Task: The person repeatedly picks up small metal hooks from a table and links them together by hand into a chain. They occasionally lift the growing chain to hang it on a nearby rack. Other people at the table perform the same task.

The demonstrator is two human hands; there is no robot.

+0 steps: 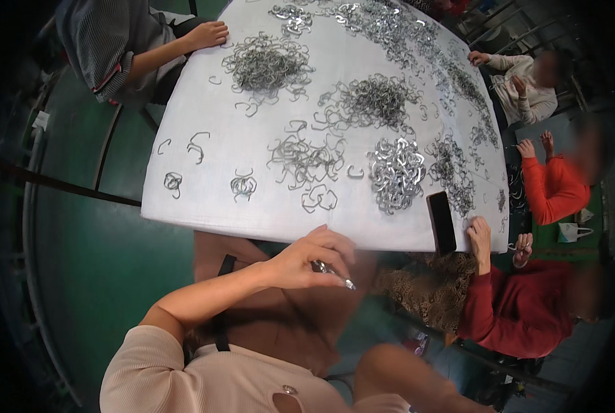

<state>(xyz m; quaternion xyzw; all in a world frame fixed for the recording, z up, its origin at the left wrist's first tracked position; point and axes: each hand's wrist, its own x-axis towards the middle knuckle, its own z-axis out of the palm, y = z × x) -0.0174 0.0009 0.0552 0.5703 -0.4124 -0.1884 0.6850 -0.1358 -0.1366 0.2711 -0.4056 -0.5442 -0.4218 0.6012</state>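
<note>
My left hand [318, 258] is held over my lap, just off the near edge of the white-covered table [252, 224]. Its fingers are curled round a few shiny curved metal pieces [349, 283], mostly hidden by the palm. My right arm [404, 375] runs off at the lower right, and its hand is outside the picture. Closest on the tabletop are a small cluster of bent wire hooks [319, 198], a looser heap of grey hooks [307, 157] and a dense pile of bright C-shaped metal pieces [397, 175].
A black phone [441, 221] lies near the table's right corner. More hook piles [265, 63] cover the far side. A person in dark red [514, 306] sits at my right, others in orange [562, 186] and cream [538, 89] beyond. Another person's hand [208, 34] rests at the far left edge.
</note>
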